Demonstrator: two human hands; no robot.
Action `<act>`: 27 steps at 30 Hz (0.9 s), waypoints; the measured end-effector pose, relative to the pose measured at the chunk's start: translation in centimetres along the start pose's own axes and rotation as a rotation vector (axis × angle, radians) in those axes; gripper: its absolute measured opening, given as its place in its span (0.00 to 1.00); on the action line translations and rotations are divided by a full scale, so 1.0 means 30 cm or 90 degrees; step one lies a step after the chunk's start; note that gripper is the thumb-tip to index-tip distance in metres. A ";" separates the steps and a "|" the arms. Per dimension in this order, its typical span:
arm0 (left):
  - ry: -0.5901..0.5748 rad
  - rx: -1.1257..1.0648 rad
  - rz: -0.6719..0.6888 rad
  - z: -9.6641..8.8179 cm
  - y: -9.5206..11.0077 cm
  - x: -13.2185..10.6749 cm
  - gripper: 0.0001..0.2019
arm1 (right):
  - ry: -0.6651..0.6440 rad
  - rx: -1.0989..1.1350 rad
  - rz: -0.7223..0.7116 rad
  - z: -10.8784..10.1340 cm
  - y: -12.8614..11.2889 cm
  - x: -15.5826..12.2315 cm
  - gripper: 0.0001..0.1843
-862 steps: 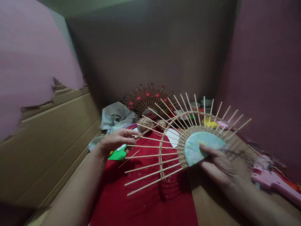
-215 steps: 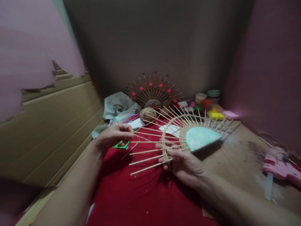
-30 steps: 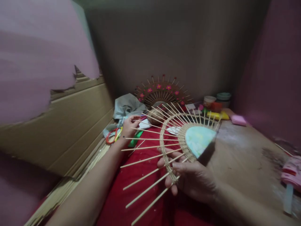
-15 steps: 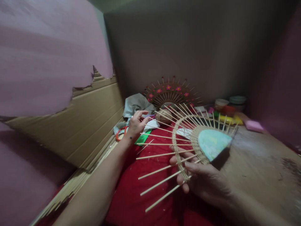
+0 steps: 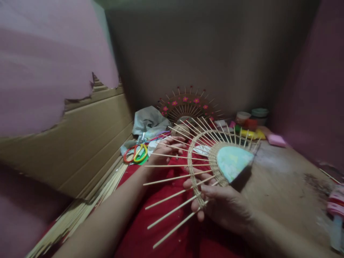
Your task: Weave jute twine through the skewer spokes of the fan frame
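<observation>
My right hand [image 5: 224,202] is closed round the lower edge of a half-round woven fan [image 5: 212,161]. Thin sticks spread out from its pale blue-green centre, with one twine band against that centre and another curved band farther out. Behind the left-hand sticks, my left hand [image 5: 163,148] reaches forward with its fingers stretched out; no object shows in it. Just beyond those fingers sits a ball of brown twine [image 5: 179,130], partly covered by the sticks. Scissors [image 5: 140,152] with red and yellow handles lie left of my left hand.
A flowered stick fan [image 5: 185,102] leans on the back wall. Crumpled grey cloth [image 5: 152,120] lies before it. Cardboard [image 5: 99,125] and a bundle of sticks [image 5: 80,211] line the left side. Tubs [image 5: 259,114] stand back right; a pink-handled tool [image 5: 335,206] is at far right.
My left hand has moved right and slightly down, from beside the stick tips to behind them, uncovering the scissors. My right hand keeps holding the fan. The view has turned slightly right.
</observation>
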State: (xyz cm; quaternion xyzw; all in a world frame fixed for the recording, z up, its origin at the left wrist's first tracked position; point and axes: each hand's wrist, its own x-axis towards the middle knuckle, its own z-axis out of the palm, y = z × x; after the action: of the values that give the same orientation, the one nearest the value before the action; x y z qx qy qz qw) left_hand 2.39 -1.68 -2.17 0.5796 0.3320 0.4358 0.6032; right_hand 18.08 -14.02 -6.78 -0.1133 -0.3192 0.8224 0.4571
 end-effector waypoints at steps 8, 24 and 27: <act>-0.113 -0.090 -0.018 0.033 -0.018 -0.035 0.16 | -0.014 0.019 0.000 -0.002 0.001 0.003 0.21; -0.114 -0.169 -0.037 0.077 -0.025 -0.039 0.16 | 0.204 0.047 0.142 0.002 0.005 0.016 0.14; -0.147 -0.196 -0.052 0.077 -0.018 -0.044 0.22 | 0.177 0.030 0.169 -0.006 0.001 0.018 0.16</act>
State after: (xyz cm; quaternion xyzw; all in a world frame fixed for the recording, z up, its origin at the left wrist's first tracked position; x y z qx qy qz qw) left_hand 4.03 -3.81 -2.60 0.5129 0.2133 0.3869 0.7361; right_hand 17.84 -13.50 -6.87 -0.2561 -0.2160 0.8591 0.3869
